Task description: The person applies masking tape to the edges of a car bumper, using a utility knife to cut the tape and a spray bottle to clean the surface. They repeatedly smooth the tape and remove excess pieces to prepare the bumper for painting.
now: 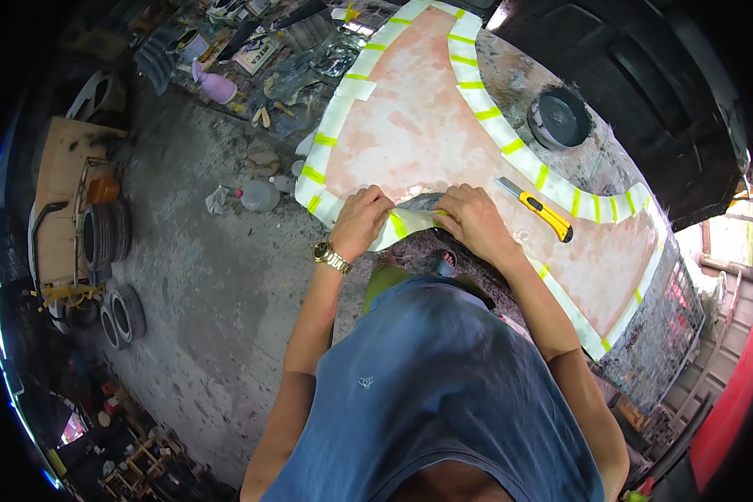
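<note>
Evidently, in the head view, a white masking strip (417, 224) was in hand at the near edge of the pinkish, filler-smeared panel (418, 117). The left hand (356, 221) had its fingers bunched on the strip's left part, and the right hand (477, 224) pinched its right end between thumb and fingers. The hands were apart, the strip bridging the gap between them; the undersides of both grips were hidden.

The strip looked light, thin and limp, likely to crease or tear under a hard tug, so its ends, close to the yellow-green tape (397, 225), seemed the safest hold. The panel looked broad and stiff, matt rather than slippery, and probably best taken by two opposite edges, clear of its taped border. A yellow-and-black utility knife (544, 215) lay on the panel, near the right hand, its blade out and best avoided.

As for containers, a round bowl (537, 127) stood beyond the panel's inward-curving right edge, dark grey inside, though whether with liquid or dried residue could not be told. Left of the panel sat a translucent jug (260, 197) with a reddish cap, its level unclear. Farther out on the panel's upper left were a purple spray bottle (217, 87), its contents unseen, and a tin (192, 47), its filling too small to judge.
</note>
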Demonstrator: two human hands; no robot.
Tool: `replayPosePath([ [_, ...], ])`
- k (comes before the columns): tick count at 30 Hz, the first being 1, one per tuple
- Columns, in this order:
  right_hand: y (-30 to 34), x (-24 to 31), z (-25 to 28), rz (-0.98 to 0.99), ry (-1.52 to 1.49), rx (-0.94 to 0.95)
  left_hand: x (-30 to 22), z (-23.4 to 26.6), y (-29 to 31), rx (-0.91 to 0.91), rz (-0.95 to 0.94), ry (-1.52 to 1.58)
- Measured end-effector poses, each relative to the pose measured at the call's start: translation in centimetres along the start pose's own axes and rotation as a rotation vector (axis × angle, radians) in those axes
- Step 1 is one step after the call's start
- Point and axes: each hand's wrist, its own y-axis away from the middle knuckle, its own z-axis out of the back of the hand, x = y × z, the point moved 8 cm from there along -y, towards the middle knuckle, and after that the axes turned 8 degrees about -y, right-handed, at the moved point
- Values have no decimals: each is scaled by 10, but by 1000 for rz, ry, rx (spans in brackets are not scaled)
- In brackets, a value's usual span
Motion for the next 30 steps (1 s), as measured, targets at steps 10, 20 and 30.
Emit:
replayPosePath([
  [10, 7, -4, -8, 11, -90, 105, -3, 4, 2, -69, 15, 49],
  [20, 10, -2, -9, -4, -96, 91, -3, -1, 14, -100, 62, -6],
  [30, 6, -21, -10, -128, -155, 103, -16, -3, 15, -147, -88, -137],
])
